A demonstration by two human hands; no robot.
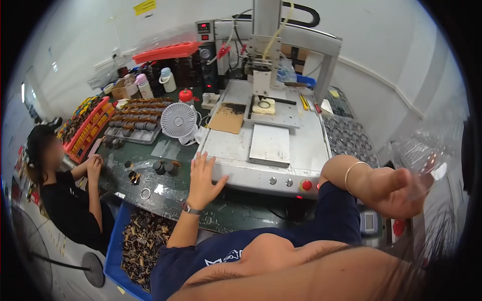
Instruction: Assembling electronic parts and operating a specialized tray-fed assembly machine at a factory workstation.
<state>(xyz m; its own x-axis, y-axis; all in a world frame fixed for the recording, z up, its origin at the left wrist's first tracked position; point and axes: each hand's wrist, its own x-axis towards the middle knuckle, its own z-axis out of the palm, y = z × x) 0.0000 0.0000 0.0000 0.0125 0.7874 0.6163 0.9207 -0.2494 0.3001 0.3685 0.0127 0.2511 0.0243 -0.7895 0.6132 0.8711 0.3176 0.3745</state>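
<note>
My left hand (203, 181) lies with spread fingers on the front edge of the white bench-top machine (231, 176), a watch on its wrist. Raised at the far right, my right hand (394, 191) has its fingers closed at a crinkled piece of clear plastic (419, 150), which partly covers them. Under the machine's head (261, 83), a dark ring (263, 105) sits on a pale square block on the fixture plate. In front of that is a white flat plate (269, 143). A piece of brown cardboard (227, 120) with dark grains lies left of the fixture.
Round metal parts fill trays (346, 135) right of the machine. A white fan (179, 121) and trays of cylindrical parts (133, 133) stand left. A blue bin (116, 251) of small parts is below the bench. A co-worker (70, 200) sits far left. A red button (306, 185) is on the machine front.
</note>
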